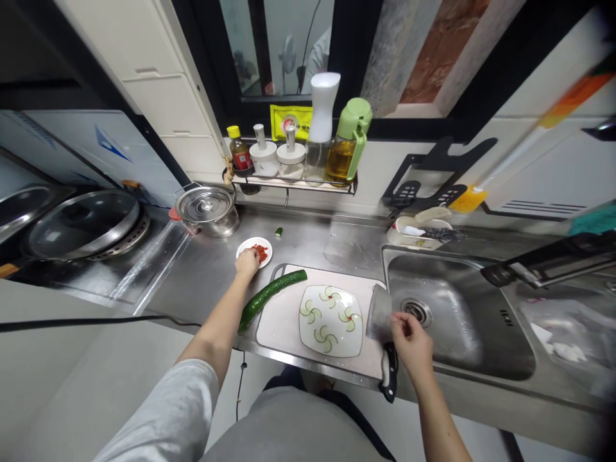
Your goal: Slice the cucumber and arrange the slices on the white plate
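Observation:
My left hand reaches over a small white plate, its fingers pinched together at the chopped red pepper. My right hand hovers beside the cleaver, fingers curled and thumb near the forefinger; what is between them, if anything, is too small to make out. The cleaver lies on the right of the cutting board, its black handle over the front edge. On the board sits a square white plate with several pinwheels of cucumber slices, some with red centres. A long cut cucumber rests across the board's left edge.
A cucumber end lies behind the small plate. A lidded steel pot and a covered wok stand left. The sink is right of the board. Above, a rack holds seasoning jars and an oil bottle.

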The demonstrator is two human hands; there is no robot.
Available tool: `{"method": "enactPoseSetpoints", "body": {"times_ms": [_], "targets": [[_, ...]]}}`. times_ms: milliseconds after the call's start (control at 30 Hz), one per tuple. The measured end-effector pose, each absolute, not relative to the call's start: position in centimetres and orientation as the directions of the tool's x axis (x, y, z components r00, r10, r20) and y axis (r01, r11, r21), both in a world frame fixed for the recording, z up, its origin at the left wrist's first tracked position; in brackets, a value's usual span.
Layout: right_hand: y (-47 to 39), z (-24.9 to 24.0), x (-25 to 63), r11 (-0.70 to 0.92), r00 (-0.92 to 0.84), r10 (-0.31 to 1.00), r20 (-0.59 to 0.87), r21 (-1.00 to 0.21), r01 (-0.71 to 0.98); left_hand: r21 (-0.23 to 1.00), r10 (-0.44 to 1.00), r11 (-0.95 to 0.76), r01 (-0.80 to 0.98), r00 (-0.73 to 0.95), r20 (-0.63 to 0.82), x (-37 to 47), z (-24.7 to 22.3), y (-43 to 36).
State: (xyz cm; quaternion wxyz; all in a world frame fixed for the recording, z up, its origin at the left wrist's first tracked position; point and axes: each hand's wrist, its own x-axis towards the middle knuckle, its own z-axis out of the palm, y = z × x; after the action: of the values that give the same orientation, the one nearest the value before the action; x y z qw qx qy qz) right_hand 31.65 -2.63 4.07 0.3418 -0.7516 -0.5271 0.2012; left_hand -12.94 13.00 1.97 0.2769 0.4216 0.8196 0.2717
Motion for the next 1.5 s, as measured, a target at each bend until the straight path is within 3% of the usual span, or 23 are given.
{"method": "enactPoseSetpoints", "body": {"times_ms": [167, 333, 400, 467, 533, 733, 933, 1267, 1500], "targets": [[-2.6, 4.5, 31.6, -0.195, 0.354, 0.932, 0.073, -0.724, 0.662, 0.828, 0.806, 0.487, 0.278, -0.507, -0.304, -12.5, 2.6, 12.5], [-2.0, 5.1, 30.1, -0.155, 0.316, 0.946, 0.074, -0.753, 0.64, 0.898, 0.821, 0.439, -0.033, -0.39, -0.416, -11.0, 3.7, 11.1], [-1.5, 5.7, 28.7, -0.126, 0.282, 0.957, 0.075, -0.767, 0.629, 0.892, 0.838, 0.417, -0.174, -0.307, -0.452, -10.1, 4.5, 10.2], [-1.1, 6.6, 26.9, -0.068, 0.231, 0.968, 0.099, -0.781, 0.621, 0.816, 0.857, 0.392, -0.424, -0.155, -0.492, -9.1, 5.5, 9.3], [-0.6, 7.7, 24.8, 0.003, 0.152, 0.981, 0.12, -0.794, 0.608, 0.734, 0.869, 0.4, -0.549, -0.028, -0.495, -7.7, 6.7, 8.4], [0.7, 11.6, 19.6, 0.228, -0.067, 0.97, 0.232, -0.787, 0.574, 0.7, 0.884, 0.451, -0.554, 0.167, -0.437, -3.3, 10.0, 5.9], [1.3, 13.8, 17.7, 0.358, -0.162, 0.931, 0.325, -0.738, 0.572, 0.719, 0.875, 0.485, -0.498, 0.279, -0.397, -0.5, 11.1, 3.5], [0.3, 13.0, 17.9, 0.395, -0.217, 0.915, 0.341, -0.644, 0.655, 0.628, 0.81, 0.585, -0.513, 0.413, -0.416, 1.8, 10.6, 1.4], [-0.6, 11.9, 18.4, 0.396, -0.212, 0.912, 0.351, -0.618, 0.679, 0.593, 0.774, 0.633, -0.498, 0.4, -0.491, 2.6, 9.8, 0.3]]}}
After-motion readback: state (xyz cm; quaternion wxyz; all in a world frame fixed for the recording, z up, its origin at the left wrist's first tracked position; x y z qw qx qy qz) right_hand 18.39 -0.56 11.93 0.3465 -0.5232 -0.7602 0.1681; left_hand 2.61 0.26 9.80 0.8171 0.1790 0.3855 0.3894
